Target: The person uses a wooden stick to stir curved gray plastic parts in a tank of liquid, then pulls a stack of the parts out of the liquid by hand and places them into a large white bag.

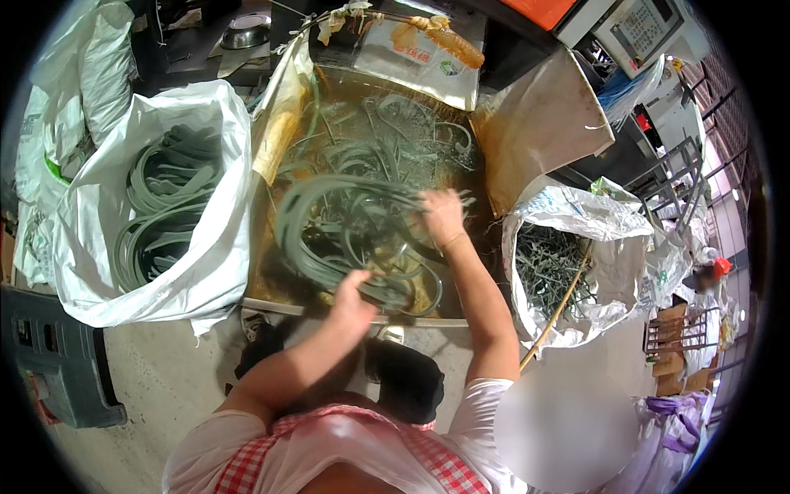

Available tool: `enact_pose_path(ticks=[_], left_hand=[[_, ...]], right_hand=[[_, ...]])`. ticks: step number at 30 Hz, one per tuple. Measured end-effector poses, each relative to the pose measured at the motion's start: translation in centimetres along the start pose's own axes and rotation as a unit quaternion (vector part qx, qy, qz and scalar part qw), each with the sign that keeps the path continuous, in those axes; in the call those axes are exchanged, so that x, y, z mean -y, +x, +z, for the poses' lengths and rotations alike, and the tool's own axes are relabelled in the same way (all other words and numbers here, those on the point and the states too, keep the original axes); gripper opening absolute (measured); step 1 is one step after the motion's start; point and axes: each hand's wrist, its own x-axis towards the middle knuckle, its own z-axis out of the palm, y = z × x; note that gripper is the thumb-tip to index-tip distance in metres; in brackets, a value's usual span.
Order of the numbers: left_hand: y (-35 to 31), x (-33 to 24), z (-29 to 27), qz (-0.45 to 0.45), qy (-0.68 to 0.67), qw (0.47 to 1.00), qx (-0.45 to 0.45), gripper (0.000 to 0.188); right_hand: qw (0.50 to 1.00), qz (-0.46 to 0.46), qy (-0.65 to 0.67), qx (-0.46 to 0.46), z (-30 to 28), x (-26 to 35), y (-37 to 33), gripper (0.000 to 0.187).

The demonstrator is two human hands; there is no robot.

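A looped bundle of grey-green rubbery strips [309,218] hangs over a shallow tray [267,288], smeared by motion. At the bundle's right end, my right hand [444,217] is closed around the strips, and short ends poke out past it. My left hand [352,303] is closed at the lower side of the bundle near the tray's front edge, its thumb up and its fingers partly hidden. Beneath the bundle, the tray's brownish wet bottom holds loose strips and greenish scraps [403,115].
To the left stands a white woven sack [156,305] with coiled strips [173,177] inside. On the right, another sack [576,210] holds dark green scraps, with a wooden stick [558,317] leaning in it. A cardboard flap [543,123] rises beside the tray. A dark plastic stool [58,354] sits lower left.
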Motion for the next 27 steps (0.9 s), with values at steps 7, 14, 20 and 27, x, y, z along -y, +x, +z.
enact_pose_path(ticks=[7,14,20,27], left_hand=[[2.7,-5.5,-0.4,0.121,0.054,0.989,-0.069,0.030],[3.0,-6.9,-0.5,0.144,0.151,0.976,-0.063,0.036],[3.1,-5.6,-0.2,0.116,0.154,0.980,-0.051,0.031],[5.6,-7.6,-3.6,0.123,0.155,0.978,-0.068,0.009]], right_hand=[[0.702,0.310,0.590,0.249,-1.8,1.8,-2.5,0.059],[0.782,0.254,0.511,0.250,-5.6,3.5,-4.1,0.042],[0.691,0.307,0.653,-0.032,-7.1,5.1,-8.1,0.039],[0.624,0.469,0.554,-0.288,-14.4,-4.4,-15.2,0.031]])
